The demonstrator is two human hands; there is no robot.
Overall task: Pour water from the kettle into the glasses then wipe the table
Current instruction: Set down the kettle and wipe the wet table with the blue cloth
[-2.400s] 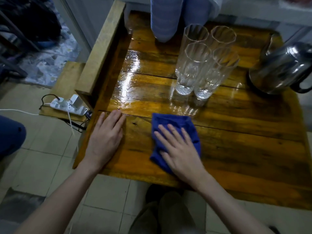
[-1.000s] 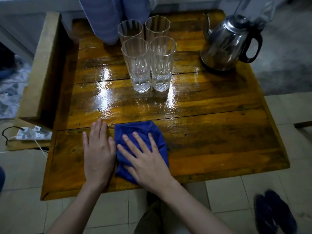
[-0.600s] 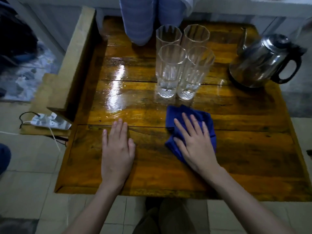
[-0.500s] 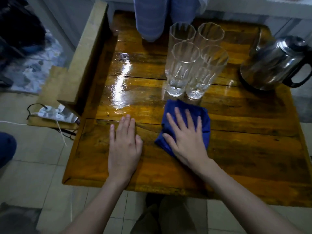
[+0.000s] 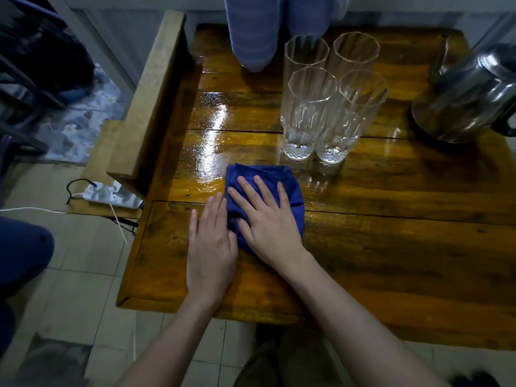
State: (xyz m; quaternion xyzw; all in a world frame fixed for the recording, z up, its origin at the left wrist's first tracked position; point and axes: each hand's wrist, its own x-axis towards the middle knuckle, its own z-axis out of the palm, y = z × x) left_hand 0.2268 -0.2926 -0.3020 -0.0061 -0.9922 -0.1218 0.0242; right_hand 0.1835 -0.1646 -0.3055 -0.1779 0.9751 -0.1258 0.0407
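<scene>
You are pressing your right hand [image 5: 268,222] flat on the blue cloth [image 5: 290,188], its fingers [image 5: 262,188] spread wide and lying on top of the fabric rather than curling around it. The cloth is lying bunched on the wooden surface [image 5: 391,247], just in front of the glasses and straddling the seam between two planks. Your left hand [image 5: 210,247] is resting palm down on the bare wood right beside it, fingers straight and close together, holding nothing; its fingertips are touching the left edge of the cloth.

Four tall clear glasses [image 5: 310,113] are standing upright in a tight two-by-two cluster beyond the cloth. Whether they are holding much water cannot be told, as the clear walls are giving little away. The steel kettle [image 5: 463,99] is sitting at the far right of the surface, well apart from your hands, its spout pointing away from you and its dark handle running off the right edge of the view.

The planks to the left of the glasses are shining wet and glossy. A white power strip [image 5: 111,194] is lying on a low shelf to the left of the surface, with cables trailing from it.
</scene>
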